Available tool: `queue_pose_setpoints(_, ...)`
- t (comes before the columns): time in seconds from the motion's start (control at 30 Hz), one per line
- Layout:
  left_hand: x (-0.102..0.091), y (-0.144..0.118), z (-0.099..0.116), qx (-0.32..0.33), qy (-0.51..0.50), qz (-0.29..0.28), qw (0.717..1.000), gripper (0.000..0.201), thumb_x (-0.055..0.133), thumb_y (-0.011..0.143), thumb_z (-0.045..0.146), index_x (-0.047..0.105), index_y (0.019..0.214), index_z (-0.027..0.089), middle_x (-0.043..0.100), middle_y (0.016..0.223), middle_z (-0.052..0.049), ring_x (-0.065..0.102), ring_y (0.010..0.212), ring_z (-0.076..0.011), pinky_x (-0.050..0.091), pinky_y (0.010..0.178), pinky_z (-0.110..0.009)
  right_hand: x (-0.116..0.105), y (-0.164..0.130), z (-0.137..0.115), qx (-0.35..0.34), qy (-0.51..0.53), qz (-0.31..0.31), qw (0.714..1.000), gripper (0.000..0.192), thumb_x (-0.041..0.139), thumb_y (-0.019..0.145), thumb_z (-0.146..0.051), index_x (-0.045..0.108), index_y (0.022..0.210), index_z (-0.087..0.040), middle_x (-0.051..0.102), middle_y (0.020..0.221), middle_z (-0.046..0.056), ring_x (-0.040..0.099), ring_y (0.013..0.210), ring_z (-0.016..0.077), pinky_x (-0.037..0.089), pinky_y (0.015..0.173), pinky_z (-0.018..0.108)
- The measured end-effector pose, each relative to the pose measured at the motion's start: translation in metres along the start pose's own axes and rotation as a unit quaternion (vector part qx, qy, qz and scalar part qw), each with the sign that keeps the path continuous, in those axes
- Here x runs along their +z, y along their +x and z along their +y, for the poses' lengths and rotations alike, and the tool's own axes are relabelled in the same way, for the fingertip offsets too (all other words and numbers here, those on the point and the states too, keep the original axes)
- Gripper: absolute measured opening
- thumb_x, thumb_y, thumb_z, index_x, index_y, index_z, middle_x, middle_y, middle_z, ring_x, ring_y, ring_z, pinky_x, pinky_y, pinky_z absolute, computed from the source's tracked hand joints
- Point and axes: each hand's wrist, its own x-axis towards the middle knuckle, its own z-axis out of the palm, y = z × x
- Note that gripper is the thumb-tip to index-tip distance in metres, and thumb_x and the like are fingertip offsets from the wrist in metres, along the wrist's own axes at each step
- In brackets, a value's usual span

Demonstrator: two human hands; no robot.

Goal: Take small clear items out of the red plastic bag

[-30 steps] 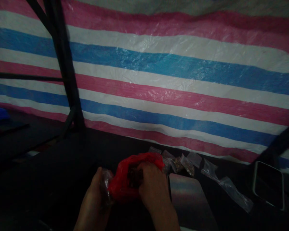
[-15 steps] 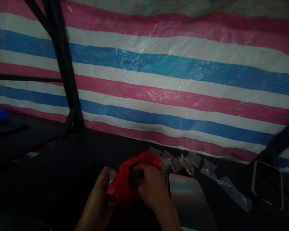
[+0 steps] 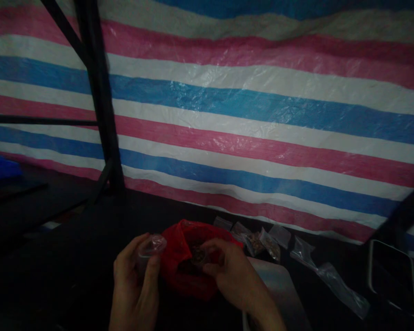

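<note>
Standing at a dark bench, the person works low in the view, and from the left comes first a black metal post (image 3: pixel 101 115) with a diagonal brace, rising in front of a striped tarp (image 3: pixel 262 105) in pink, white and blue that closes off the back of the room. Next, the left hand (image 3: pixel 138 276) is curled shut around a small clear plastic bag (image 3: pixel 152 244), pinched between thumb and fingers with its mouth upward. Just to its right, touching or nearly so, sits the red plastic bag (image 3: pixel 186 262), open at the top, its dark contents hard to make out. The right hand (image 3: pixel 232 276) reaches into that opening from the right, fingertips closed on a small dark pinch of something; what it is I cannot tell. So the clear bag lies left of the right hand, across the red one. Further right, a grey metal plate (image 3: pixel 283 294) lies flat on the black tabletop (image 3: pixel 72 257), then a row of little filled packets (image 3: pixel 262 241), empty clear sleeves (image 3: pixel 331 280), and a dark framed tray (image 3: pixel 393 276) at the edge.
</note>
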Motion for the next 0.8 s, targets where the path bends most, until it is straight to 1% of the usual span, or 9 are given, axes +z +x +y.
queue_pose_setpoints(0.07, 0.0, -0.003, -0.007, 0.036, -0.001, -0.028, 0.999, 0.053, 0.066, 0.091, 0.057, 0.057, 0.133, 0.026, 0.066, 0.134, -0.01, 0.067, 0.121, -0.0308, 0.056, 0.103, -0.044, -0.005, -0.001, -0.004, -0.009, 0.03, 0.015, 0.999, 0.04, 0.065, 0.079, -0.004, 0.078, 0.111, -0.023, 0.081, 0.114, 0.002, 0.073, 0.109, 0.0211, 0.051, 0.099, 0.032)
queue_pose_setpoints(0.13, 0.002, -0.006, -0.012, 0.047, -0.007, -0.07, 0.996, 0.054, 0.071, 0.089, 0.053, 0.059, 0.136, 0.029, 0.07, 0.134, -0.008, 0.07, 0.122, -0.0298, 0.059, 0.101, -0.04, -0.01, -0.004, -0.011, -0.027, 0.061, 0.017, 0.998, 0.04, 0.064, 0.081, -0.004, 0.077, 0.113, -0.024, 0.08, 0.117, 0.002, 0.073, 0.108, 0.0205, 0.052, 0.099, 0.032)
queue_pose_setpoints(0.27, 0.006, -0.012, -0.016, 0.043, 0.004, -0.135, 0.99, 0.051, 0.073, 0.087, 0.053, 0.066, 0.134, 0.032, 0.073, 0.137, -0.007, 0.068, 0.127, -0.032, 0.058, 0.105, -0.045, -0.014, -0.013, -0.028, -0.053, 0.094, -0.015, 0.994, 0.046, 0.061, 0.08, -0.002, 0.077, 0.114, -0.029, 0.08, 0.11, -0.002, 0.074, 0.094, 0.0175, 0.055, 0.083, 0.027)
queue_pose_setpoints(0.3, 0.007, -0.012, -0.017, 0.05, 0.015, -0.148, 0.988, 0.05, 0.073, 0.088, 0.053, 0.068, 0.133, 0.033, 0.073, 0.137, -0.006, 0.068, 0.127, -0.0322, 0.058, 0.105, -0.046, -0.014, -0.015, -0.032, -0.056, 0.084, -0.013, 0.995, 0.047, 0.06, 0.08, -0.002, 0.077, 0.114, -0.03, 0.08, 0.109, -0.002, 0.073, 0.095, 0.0174, 0.055, 0.083, 0.026)
queue_pose_setpoints(0.37, 0.009, -0.013, -0.018, 0.07, 0.039, -0.171, 0.982, 0.046, 0.073, 0.088, 0.052, 0.07, 0.131, 0.034, 0.075, 0.134, -0.006, 0.069, 0.125, -0.0319, 0.058, 0.104, -0.047, -0.011, -0.019, -0.037, -0.068, 0.039, 0.01, 0.997, 0.049, 0.059, 0.08, 0.0, 0.077, 0.114, -0.03, 0.078, 0.112, -0.001, 0.072, 0.105, 0.018, 0.053, 0.092, 0.027)
queue_pose_setpoints(0.43, 0.01, -0.013, -0.02, 0.089, 0.057, -0.184, 0.977, 0.044, 0.073, 0.089, 0.05, 0.071, 0.13, 0.035, 0.076, 0.132, -0.006, 0.069, 0.122, -0.0314, 0.059, 0.102, -0.046, -0.008, -0.02, -0.04, -0.088, -0.011, 0.03, 0.996, 0.051, 0.058, 0.077, 0.003, 0.078, 0.111, -0.028, 0.076, 0.115, 0.0, 0.069, 0.112, 0.0183, 0.05, 0.101, 0.029)
queue_pose_setpoints(0.53, 0.011, -0.012, -0.024, 0.101, 0.067, -0.187, 0.975, 0.043, 0.073, 0.088, 0.049, 0.072, 0.129, 0.035, 0.077, 0.127, -0.006, 0.071, 0.118, -0.0309, 0.06, 0.1, -0.046, -0.004, -0.019, -0.041, -0.122, -0.028, 0.02, 0.992, 0.055, 0.052, 0.073, 0.007, 0.079, 0.108, -0.026, 0.072, 0.116, 0.001, 0.069, 0.111, 0.016, 0.05, 0.1, 0.026)
queue_pose_setpoints(0.67, 0.012, -0.012, -0.024, 0.082, 0.058, -0.192, 0.976, 0.045, 0.073, 0.088, 0.046, 0.071, 0.131, 0.034, 0.077, 0.126, -0.006, 0.071, 0.116, -0.0306, 0.06, 0.1, -0.047, -0.001, -0.013, -0.042, -0.173, -0.038, 0.007, 0.984, 0.06, 0.047, 0.073, 0.009, 0.079, 0.109, -0.026, 0.07, 0.121, 0.001, 0.069, 0.114, 0.015, 0.05, 0.101, 0.025)
queue_pose_setpoints(0.8, 0.011, -0.014, -0.019, 0.053, 0.062, -0.201, 0.976, 0.044, 0.074, 0.087, 0.045, 0.073, 0.13, 0.033, 0.075, 0.13, -0.007, 0.064, 0.127, -0.0334, 0.055, 0.109, -0.052, 0.0, -0.01, -0.044, -0.189, -0.052, 0.002, 0.981, 0.061, 0.048, 0.069, 0.009, 0.078, 0.109, -0.026, 0.073, 0.12, 0.001, 0.069, 0.116, 0.017, 0.051, 0.1, 0.026)
